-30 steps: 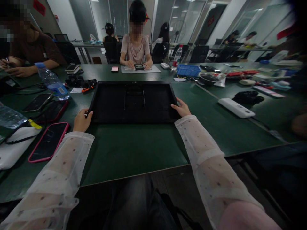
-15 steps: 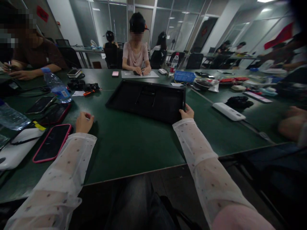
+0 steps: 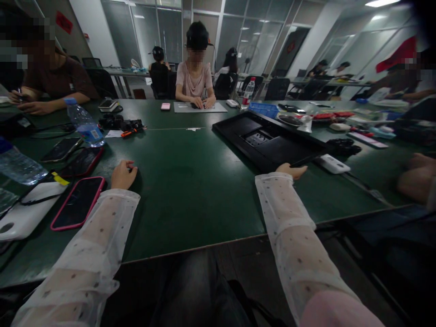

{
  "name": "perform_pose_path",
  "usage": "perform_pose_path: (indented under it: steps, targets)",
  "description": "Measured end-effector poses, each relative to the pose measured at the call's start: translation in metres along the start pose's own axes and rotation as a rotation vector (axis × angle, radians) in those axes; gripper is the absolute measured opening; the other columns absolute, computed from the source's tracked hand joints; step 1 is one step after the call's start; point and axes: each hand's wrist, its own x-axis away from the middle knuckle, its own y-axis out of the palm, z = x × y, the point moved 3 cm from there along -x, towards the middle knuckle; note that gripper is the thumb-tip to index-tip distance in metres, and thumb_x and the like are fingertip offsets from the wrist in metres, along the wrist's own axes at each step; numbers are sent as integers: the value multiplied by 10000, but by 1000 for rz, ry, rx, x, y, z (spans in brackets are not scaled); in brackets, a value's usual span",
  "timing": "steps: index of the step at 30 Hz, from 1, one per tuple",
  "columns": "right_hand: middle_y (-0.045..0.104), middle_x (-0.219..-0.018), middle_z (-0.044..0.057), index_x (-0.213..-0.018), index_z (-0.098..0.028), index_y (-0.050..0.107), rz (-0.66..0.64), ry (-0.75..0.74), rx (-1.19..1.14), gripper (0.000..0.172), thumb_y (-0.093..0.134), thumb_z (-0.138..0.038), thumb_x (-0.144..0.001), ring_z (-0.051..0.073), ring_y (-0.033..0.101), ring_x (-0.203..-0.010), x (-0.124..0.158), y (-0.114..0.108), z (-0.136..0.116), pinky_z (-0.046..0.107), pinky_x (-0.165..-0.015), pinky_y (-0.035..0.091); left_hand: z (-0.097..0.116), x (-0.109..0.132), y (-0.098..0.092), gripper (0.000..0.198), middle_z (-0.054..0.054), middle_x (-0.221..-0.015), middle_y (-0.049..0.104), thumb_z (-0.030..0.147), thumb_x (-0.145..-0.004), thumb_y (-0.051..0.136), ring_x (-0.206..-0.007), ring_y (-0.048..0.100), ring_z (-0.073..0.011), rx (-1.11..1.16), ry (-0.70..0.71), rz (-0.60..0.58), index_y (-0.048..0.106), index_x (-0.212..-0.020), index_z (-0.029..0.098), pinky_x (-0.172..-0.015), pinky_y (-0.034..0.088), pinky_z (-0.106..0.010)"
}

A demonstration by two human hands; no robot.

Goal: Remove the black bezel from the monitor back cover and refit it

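Observation:
A flat black monitor panel [image 3: 269,141] lies back-side up on the green table [image 3: 190,181], turned at an angle toward the right. My right hand [image 3: 291,170] grips its near corner, fingers curled over the edge. My left hand [image 3: 123,174] rests on the table at the left with its fingers curled in, holding nothing that I can see, next to a pink-cased phone [image 3: 79,203].
Phones [image 3: 61,149], water bottles [image 3: 84,123] and a white pouch [image 3: 23,213] crowd the left. A white power bank [image 3: 332,164], a black bundle [image 3: 344,146] and a blue tray [image 3: 265,109] lie right. A person [image 3: 195,72] sits opposite; another person's arm [image 3: 413,177] rests at right.
My left hand let go of the panel and stayed at the left. My right hand swung the panel across the table to the right, rotating it.

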Motion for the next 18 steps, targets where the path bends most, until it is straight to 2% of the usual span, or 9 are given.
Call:
perform_pose_path:
  steps: [1, 2, 4, 7, 11, 13, 16, 18]
  targets:
    - [247, -1690, 389, -1643, 108, 115, 31, 79, -8, 805, 307, -77, -884, 369, 215, -1653, 1, -1, 0, 514, -1352, 104, 0, 0, 0, 380, -146, -1219, 753, 325, -932, 566, -1149, 698, -294, -3, 2, 2, 619, -1277, 175, -1082, 491, -452]
    - [212, -1702, 391, -1649, 104, 75, 23, 79, -14, 810, 298, -83, -893, 366, 188, -1660, 3, -1, -2, 512, -1352, 97, -1, -1, 1, 386, -144, -1218, 753, 326, -931, 566, -1147, 699, -293, -6, 1, 2, 620, -1283, 176, -1082, 492, -452]
    - [228, -1707, 371, -1667, 40, 92, 15, 24, -50, 809, 298, -85, -895, 367, 195, -1657, 3, -1, -5, 539, -1345, 102, -1, -1, 1, 394, -141, -1223, 751, 328, -931, 566, -1144, 698, -291, -14, 1, 1, 621, -1290, 175, -1072, 498, -446]
    - [272, -1699, 349, -1663, -41, 194, 37, -33, -75, 795, 302, -79, -876, 386, 256, -1638, 1, -2, -3, 603, -1324, 140, -1, -1, 1, 406, -141, -1225, 749, 330, -933, 561, -1141, 698, -285, -23, 11, -4, 622, -1300, 167, -1061, 502, -430]
    - [375, -1609, 339, -1654, -75, 257, 159, 79, 17, 817, 371, -104, -846, 413, 415, -1560, -4, -5, 5, 614, -1296, 257, 2, 1, 0, 417, -145, -1227, 751, 330, -934, 561, -1125, 698, -285, -32, 17, -11, 623, -1309, 160, -1064, 497, -433]
    - [412, -1552, 320, -1629, -109, 321, 204, 78, 10, 820, 437, -114, -817, 436, 456, -1516, -7, -8, 6, 657, -1272, 269, 3, 2, -1, 415, -145, -1227, 752, 326, -931, 558, -1099, 701, -284, -33, 15, -11, 622, -1305, 160, -1055, 501, -437]
    - [338, -1540, 347, -1607, -59, 332, 201, -3, 47, 811, 458, -128, -809, 472, 365, -1544, -9, -12, 2, 720, -1251, 230, 6, 3, -2, 398, -135, -1225, 754, 332, -928, 554, -1072, 705, -275, -30, 15, -8, 622, -1289, 177, -1038, 511, -436]
    - [344, -1530, 350, -1616, -4, 336, 205, -62, 108, 823, 480, -152, -820, 465, 357, -1544, -7, -14, -3, 684, -1250, 277, 6, 3, -2, 391, -132, -1222, 754, 331, -924, 555, -1079, 704, -275, -30, 18, -6, 623, -1281, 185, -1038, 512, -436]
